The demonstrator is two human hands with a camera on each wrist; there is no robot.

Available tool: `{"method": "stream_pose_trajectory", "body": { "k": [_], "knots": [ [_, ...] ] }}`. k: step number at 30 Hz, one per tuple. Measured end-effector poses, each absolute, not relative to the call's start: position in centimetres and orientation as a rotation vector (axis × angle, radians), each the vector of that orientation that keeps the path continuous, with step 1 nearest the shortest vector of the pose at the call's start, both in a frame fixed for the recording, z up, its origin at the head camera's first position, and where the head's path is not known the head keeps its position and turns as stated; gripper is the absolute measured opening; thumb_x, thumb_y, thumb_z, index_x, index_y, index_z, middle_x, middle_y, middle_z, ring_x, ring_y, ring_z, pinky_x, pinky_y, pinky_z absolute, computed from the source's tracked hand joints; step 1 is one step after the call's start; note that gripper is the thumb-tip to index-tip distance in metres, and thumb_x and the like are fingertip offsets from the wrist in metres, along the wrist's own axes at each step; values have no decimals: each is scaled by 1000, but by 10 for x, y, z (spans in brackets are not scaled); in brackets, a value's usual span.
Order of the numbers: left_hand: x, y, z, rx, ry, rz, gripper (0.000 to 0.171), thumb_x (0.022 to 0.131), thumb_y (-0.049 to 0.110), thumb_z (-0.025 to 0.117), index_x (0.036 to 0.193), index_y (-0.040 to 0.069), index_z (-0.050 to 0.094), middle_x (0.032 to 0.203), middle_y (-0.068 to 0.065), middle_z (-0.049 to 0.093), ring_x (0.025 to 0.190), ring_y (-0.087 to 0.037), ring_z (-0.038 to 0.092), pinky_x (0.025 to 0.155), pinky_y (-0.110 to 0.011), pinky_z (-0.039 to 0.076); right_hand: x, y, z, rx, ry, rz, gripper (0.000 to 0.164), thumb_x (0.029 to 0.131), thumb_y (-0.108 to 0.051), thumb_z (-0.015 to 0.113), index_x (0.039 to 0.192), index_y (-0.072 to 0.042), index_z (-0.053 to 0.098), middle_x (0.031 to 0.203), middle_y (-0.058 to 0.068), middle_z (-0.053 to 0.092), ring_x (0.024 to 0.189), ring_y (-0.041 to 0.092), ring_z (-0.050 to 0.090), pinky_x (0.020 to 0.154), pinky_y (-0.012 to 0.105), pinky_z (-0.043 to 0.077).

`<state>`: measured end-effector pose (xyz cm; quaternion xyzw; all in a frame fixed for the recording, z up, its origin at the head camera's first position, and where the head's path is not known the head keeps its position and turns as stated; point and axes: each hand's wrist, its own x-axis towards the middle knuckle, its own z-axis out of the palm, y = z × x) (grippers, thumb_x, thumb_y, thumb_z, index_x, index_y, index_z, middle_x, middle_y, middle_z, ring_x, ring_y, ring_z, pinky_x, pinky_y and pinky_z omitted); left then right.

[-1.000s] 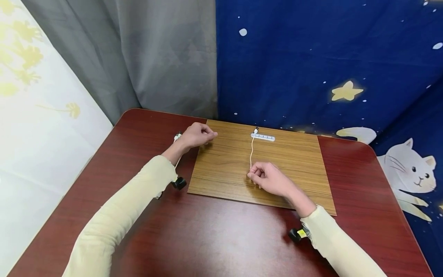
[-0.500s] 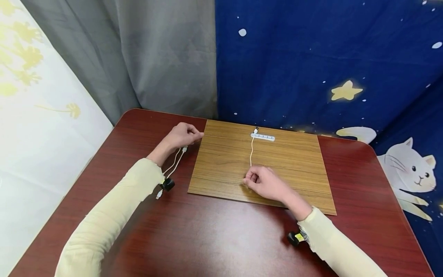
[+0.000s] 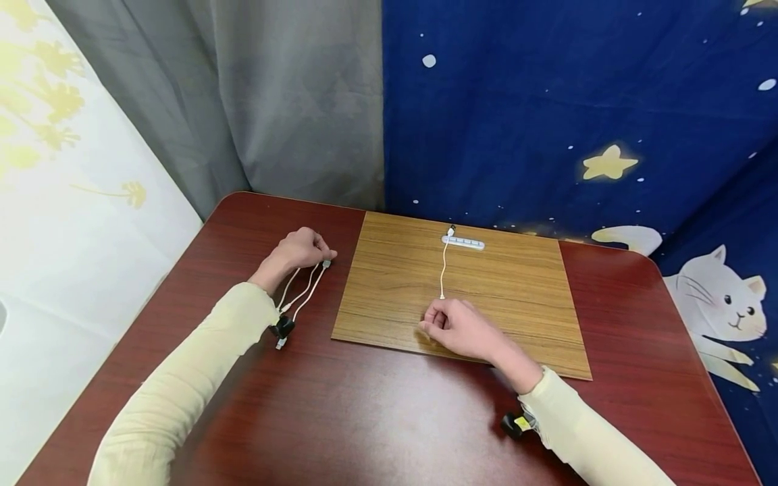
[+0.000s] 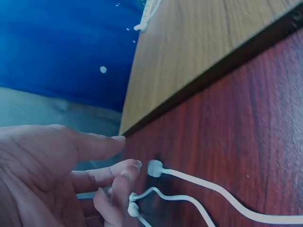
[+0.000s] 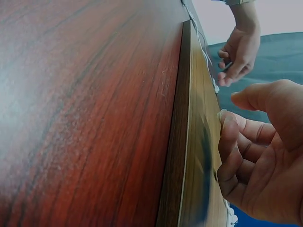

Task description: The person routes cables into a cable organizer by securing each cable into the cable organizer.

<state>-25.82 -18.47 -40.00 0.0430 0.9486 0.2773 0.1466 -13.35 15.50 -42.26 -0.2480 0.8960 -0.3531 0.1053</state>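
My left hand (image 3: 302, 248) hovers over several white USB cables (image 3: 311, 293) on the red table, left of the board. In the left wrist view its thumb and fingers are apart with nothing between them. A cable connector (image 4: 155, 169) lies just beyond the fingertips. My right hand (image 3: 462, 329) is above the front part of the wood-grain board (image 3: 504, 290), fingers loosely curled and holding nothing. Just behind it ends a white cable (image 3: 444, 270), which runs back to a white slotted cable clip strip (image 3: 467, 243) near the board's far edge.
The dark red table (image 3: 377, 418) surrounds the board. A grey curtain (image 3: 304, 101) and a blue starry curtain (image 3: 516, 115) hang behind it. One more cable plug (image 3: 281, 343) pokes out near the left wrist camera (image 3: 283, 327).
My left hand has moved left off the board to above the loose cables. My right hand has shifted slightly toward the front left, away from the end of the clipped cable.
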Motion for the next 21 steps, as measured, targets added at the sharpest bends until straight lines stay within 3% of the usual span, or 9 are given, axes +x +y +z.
{"method": "stream_pose_trajectory", "body": {
  "k": [9,21],
  "knots": [
    [-260,-182,-402,145,2787,622,30,94,27,73,74,5,69,67,-4,60,63,-23,49,61,-35,38,-134,153,-421,-739,2618,-1085,15,97,-18,72,84,-16,65,71,-8,58,58,7,53,55,28,46],
    [-258,-179,-402,139,2807,486,30,93,27,74,73,7,63,70,-8,60,66,-28,55,62,-39,44,-133,155,-414,-713,2587,-1107,14,97,-16,72,85,-13,66,71,-7,60,57,8,54,54,27,46]
  ]
}}
